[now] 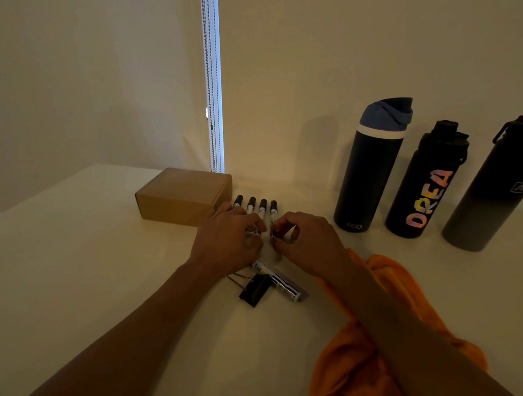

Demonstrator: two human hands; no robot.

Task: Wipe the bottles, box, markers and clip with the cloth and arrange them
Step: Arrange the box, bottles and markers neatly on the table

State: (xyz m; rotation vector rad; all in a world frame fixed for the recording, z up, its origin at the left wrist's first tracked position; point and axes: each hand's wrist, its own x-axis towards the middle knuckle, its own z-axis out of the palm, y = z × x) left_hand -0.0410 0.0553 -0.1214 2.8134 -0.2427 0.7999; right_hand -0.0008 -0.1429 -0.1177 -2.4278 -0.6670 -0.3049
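Several black-capped markers (pixel 262 208) lie side by side next to the cardboard box (pixel 181 196). My left hand (pixel 230 241) rests over their near ends with curled fingers on them. My right hand (pixel 306 242) pinches the near end of the rightmost marker (pixel 273 212). Another marker (pixel 283 285) lies loose nearer to me, beside a black binder clip (pixel 254 289). The orange cloth (pixel 365 339) lies crumpled under my right forearm. Three dark bottles stand at the right: one with a blue lid (pixel 370 170), one with coloured lettering (pixel 427 182), one grey (pixel 497 192).
The white table (pixel 84 264) meets a plain wall at the back. A window blind's bead chain (pixel 212 104) hangs behind the box. The table's left edge runs diagonally at the far left.
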